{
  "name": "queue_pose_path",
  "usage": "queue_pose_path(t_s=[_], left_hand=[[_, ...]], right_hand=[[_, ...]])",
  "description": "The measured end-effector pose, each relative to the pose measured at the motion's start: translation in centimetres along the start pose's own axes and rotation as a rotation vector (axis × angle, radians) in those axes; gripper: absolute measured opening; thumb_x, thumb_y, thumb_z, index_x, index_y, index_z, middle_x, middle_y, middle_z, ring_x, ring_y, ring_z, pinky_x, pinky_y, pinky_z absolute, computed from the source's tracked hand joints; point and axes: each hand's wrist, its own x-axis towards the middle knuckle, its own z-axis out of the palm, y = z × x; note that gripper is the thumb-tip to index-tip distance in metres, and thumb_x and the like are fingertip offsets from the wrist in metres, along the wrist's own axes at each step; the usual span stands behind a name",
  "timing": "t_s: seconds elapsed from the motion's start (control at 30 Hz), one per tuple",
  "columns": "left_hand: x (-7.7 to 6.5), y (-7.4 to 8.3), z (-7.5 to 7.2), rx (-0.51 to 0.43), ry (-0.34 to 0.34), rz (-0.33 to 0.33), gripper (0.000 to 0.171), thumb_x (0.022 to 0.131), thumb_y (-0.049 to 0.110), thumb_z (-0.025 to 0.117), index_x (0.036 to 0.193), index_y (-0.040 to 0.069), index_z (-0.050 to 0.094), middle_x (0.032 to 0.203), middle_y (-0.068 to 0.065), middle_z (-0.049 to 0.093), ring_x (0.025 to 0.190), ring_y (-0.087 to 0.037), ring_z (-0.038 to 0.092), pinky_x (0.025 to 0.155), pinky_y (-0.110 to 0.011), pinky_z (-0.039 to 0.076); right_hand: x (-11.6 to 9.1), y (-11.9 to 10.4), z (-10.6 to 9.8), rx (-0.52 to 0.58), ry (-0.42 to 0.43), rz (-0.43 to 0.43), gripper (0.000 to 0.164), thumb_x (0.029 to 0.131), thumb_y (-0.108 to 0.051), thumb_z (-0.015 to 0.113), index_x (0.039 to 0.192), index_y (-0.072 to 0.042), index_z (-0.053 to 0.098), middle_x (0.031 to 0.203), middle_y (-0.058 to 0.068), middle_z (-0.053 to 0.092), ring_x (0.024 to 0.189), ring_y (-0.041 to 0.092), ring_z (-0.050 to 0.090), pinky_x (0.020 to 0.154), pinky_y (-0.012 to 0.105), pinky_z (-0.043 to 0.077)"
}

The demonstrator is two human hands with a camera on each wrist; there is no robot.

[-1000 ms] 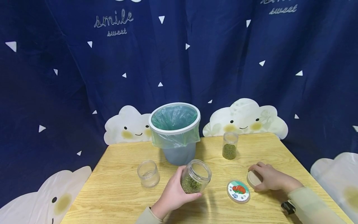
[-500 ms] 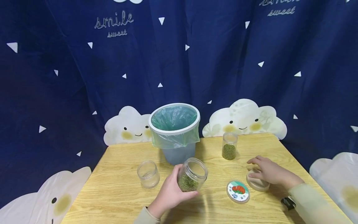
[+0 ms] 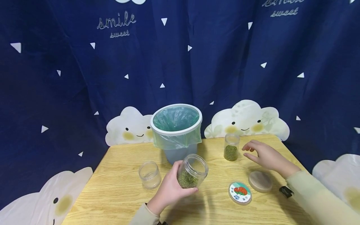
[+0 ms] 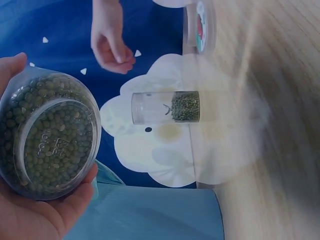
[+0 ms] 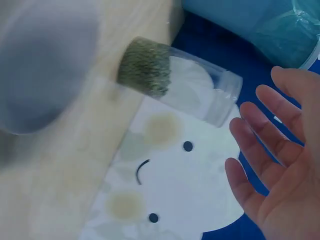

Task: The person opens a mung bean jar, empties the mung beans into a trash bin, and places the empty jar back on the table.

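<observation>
My left hand grips a clear jar partly filled with green beans, lidless and tilted to the right above the table. The left wrist view shows its base, with beans packed behind the clear bottom. Above the table on the right, my right hand holds nothing, its fingers loosely bent. Just left of it stands a second clear jar with green beans in its lower half, apart from the fingers. Below that hand lies a plain beige round lid, beside a lid with a tomato picture.
A bin with a green liner stands at the back middle of the wooden table. A clear jar without beans stands left of my left hand. Behind the table hangs a blue curtain with clouds.
My right hand has let go of the beige lid, leaving it on the table, and has risen toward the back near the second jar. The held jar has shifted slightly left and up.
</observation>
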Motion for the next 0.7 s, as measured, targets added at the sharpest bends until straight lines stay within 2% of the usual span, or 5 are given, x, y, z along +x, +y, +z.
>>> queue_pose_path(t_s=[0.17, 0.33, 0.47, 0.57, 0.7], left_hand=[[0.1, 0.2, -0.2, 0.0, 0.001, 0.003, 0.09, 0.059, 0.045, 0.089, 0.133, 0.025, 0.042, 0.121, 0.008, 0.059, 0.115, -0.022, 0.058, 0.097, -0.042, 0.046], [0.1, 0.1, -0.2, 0.008, 0.005, 0.015, 0.089, 0.059, 0.044, 0.09, 0.132, 0.025, 0.042, 0.12, 0.008, 0.06, 0.114, -0.02, 0.059, 0.096, -0.042, 0.047], [0.0, 0.1, -0.2, 0.01, 0.007, 0.02, 0.088, 0.059, 0.043, 0.09, 0.131, 0.025, 0.043, 0.12, 0.008, 0.06, 0.114, -0.02, 0.06, 0.096, -0.042, 0.047], [-0.1, 0.0, -0.2, 0.019, 0.014, 0.015, 0.088, 0.059, 0.041, 0.091, 0.131, 0.025, 0.043, 0.12, 0.009, 0.06, 0.113, -0.018, 0.06, 0.096, -0.041, 0.047], [0.0, 0.0, -0.3, 0.025, 0.023, 0.012, 0.088, 0.058, 0.039, 0.091, 0.131, 0.026, 0.043, 0.119, 0.01, 0.06, 0.111, -0.014, 0.059, 0.095, -0.041, 0.047]], right_hand=[[1.8, -0.9, -1.1, 0.003, 0.016, -0.028, 0.012, 0.089, -0.02, 0.069, 0.1, -0.016, 0.067, 0.095, -0.005, 0.063, 0.087, 0.015, 0.06, 0.076, 0.038, 0.051], [3.4, -1.9, -2.4, 0.002, 0.038, -0.049, 0.011, 0.089, -0.019, 0.07, 0.099, -0.018, 0.067, 0.093, -0.006, 0.063, 0.087, 0.014, 0.06, 0.076, 0.037, 0.052], [4.6, -2.8, -3.5, 0.001, 0.02, -0.067, 0.012, 0.09, -0.021, 0.068, 0.101, -0.016, 0.067, 0.093, -0.007, 0.062, 0.087, 0.014, 0.06, 0.077, 0.037, 0.052], [5.5, -3.3, -4.3, -0.02, 0.011, -0.093, 0.012, 0.091, -0.022, 0.068, 0.101, -0.016, 0.066, 0.092, -0.008, 0.061, 0.086, 0.011, 0.059, 0.077, 0.035, 0.052], [6.8, -4.0, -5.3, -0.05, 0.044, -0.162, 0.011, 0.089, -0.021, 0.069, 0.098, -0.016, 0.066, 0.09, -0.006, 0.062, 0.084, 0.012, 0.06, 0.075, 0.035, 0.052]])
